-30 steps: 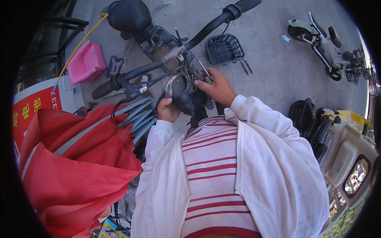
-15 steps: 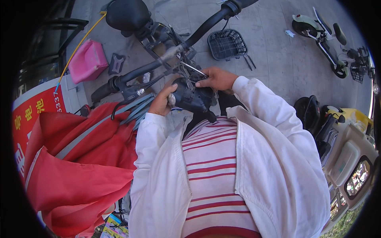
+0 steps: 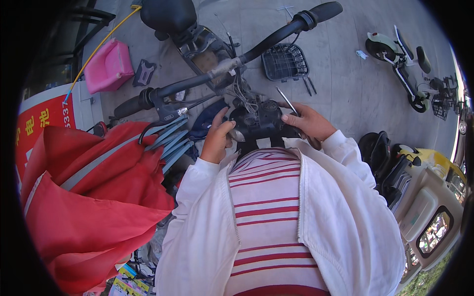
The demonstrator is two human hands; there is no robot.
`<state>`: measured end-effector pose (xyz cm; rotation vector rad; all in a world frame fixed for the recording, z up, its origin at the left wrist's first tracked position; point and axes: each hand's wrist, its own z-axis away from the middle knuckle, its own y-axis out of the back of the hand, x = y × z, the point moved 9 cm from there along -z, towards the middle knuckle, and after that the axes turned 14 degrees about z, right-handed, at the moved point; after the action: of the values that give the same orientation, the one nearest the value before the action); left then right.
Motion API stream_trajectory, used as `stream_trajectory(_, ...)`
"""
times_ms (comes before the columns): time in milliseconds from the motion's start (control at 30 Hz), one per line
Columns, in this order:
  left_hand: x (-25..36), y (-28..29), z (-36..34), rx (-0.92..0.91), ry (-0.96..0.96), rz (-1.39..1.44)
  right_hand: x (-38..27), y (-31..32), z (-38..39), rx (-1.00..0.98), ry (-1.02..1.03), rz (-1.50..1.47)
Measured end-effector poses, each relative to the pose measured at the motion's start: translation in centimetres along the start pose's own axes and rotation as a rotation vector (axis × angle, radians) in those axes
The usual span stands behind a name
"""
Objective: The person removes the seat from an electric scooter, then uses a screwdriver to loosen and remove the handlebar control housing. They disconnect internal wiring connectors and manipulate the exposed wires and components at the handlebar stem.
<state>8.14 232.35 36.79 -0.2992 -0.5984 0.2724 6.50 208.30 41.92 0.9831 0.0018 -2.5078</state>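
A black plastic housing (image 3: 261, 123) with rounded sockets lies between my hands, close to my striped shirt. A bundle of thin wires (image 3: 243, 93) runs from it toward the bike's handlebar (image 3: 197, 81). My left hand (image 3: 216, 137) is closed on the housing's left edge, thumb on top, beside a shiny rounded part. At the right edge, my right hand (image 3: 310, 123) presses its thumb on the housing. That hand also holds a screwdriver (image 3: 286, 100), its metal shaft pointing up and left, clear of the housing. Part of its handle is hidden by the fingers.
A bike seat (image 3: 168, 17) lies beyond the handlebar. Red cloth (image 3: 98, 197) spreads at left, near a pink chair-shaped object (image 3: 108, 66) and a yellow pole (image 3: 98, 47). A black wire basket (image 3: 285, 62) is on the pavement. A white scooter (image 3: 402, 64) stands far right.
The housing has tipped toward me, baring its sockets and wires. My right hand has moved right, and the screwdriver has come away from the area under the handlebar.
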Motion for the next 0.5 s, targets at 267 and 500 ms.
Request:
stream_trajectory(267,-1.6,-0.2,-0.5,-0.027,0.142,-0.012,-0.8,-1.5,0.9,-0.051,0.206,-0.250)
stream_trajectory(500,-3.6,-0.4,0.1,-0.123,0.381,0.212,1.7,-3.1,-5.1,-0.180,0.043,-0.548)
